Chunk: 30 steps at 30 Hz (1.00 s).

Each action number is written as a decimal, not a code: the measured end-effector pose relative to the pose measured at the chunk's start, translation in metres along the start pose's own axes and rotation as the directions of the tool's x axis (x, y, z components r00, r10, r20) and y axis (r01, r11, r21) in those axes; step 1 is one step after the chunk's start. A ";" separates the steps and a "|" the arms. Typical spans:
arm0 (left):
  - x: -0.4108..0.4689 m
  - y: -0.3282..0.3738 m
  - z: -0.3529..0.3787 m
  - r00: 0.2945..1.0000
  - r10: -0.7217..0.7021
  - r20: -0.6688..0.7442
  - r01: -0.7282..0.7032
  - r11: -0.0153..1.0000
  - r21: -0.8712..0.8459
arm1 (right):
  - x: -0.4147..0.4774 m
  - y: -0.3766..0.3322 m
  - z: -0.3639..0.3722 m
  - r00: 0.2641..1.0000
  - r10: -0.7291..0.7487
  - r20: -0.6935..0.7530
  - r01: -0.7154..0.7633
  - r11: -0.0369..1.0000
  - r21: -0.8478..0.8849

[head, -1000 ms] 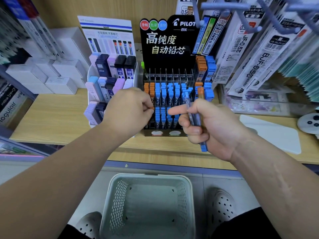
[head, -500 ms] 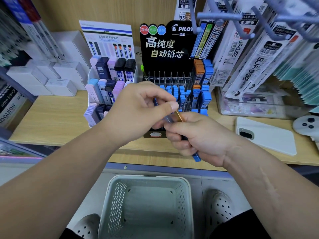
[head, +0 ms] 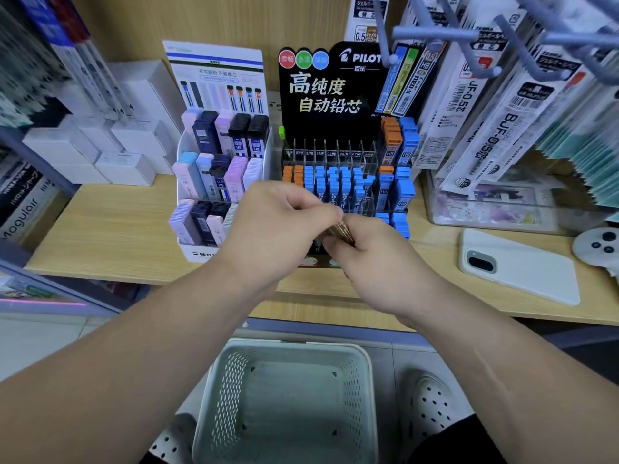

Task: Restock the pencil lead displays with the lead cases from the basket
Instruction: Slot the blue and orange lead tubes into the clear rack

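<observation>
My left hand [head: 284,226] and my right hand [head: 378,266] meet in front of the black Pilot lead display [head: 335,95]. Between them sits a small bundle of lead cases [head: 340,232] whose orange-brown ends show. My right hand grips the bundle from below, and my left thumb and fingers pinch its top. The display's slots hold blue-capped cases [head: 331,182] and orange-capped cases [head: 291,174]. A white Mono lead display [head: 217,162] stands to its left. The pale basket [head: 234,396] sits on the floor below my arms, and I see no cases inside it.
A white phone [head: 519,266] and a round white device [head: 599,246] lie on the wooden shelf at the right. Hooks with hanging refill packs [head: 482,105] jut out at the upper right. White boxes [head: 127,152] are stacked at the left. My shoes flank the basket.
My left hand left the display slots and came over to my right hand, pinching the cases there. The blue-capped end below my right fist no longer shows.
</observation>
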<state>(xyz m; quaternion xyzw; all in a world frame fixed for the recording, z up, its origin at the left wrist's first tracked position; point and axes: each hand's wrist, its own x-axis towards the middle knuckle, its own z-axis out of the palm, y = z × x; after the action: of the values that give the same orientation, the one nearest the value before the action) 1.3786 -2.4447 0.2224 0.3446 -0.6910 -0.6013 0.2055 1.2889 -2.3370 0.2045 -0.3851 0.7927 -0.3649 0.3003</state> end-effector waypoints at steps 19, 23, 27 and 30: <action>0.032 -0.010 -0.048 0.963 0.268 0.013 -0.257 0.909 0.329 | 0.000 0.013 -0.022 0.990 0.134 -0.049 -0.131 0.990 0.053; 0.039 -0.011 -0.052 0.964 0.263 0.033 -0.259 0.907 0.333 | 0.000 0.017 -0.023 0.988 0.142 -0.054 -0.138 0.988 0.071; 0.040 -0.014 -0.053 0.960 0.270 0.075 -0.278 0.888 0.366 | -0.001 0.017 -0.024 0.990 0.134 -0.050 -0.131 0.989 0.065; 0.038 -0.021 -0.046 0.953 0.286 0.099 -0.300 0.849 0.434 | -0.001 0.015 -0.025 0.991 0.128 -0.048 -0.125 0.990 0.072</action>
<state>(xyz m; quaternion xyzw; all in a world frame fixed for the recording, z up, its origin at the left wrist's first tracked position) 1.3896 -2.5051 0.2062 0.2635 -0.8572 -0.3946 0.2000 1.2650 -2.3212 0.2061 -0.3139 0.8102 -0.3821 0.3148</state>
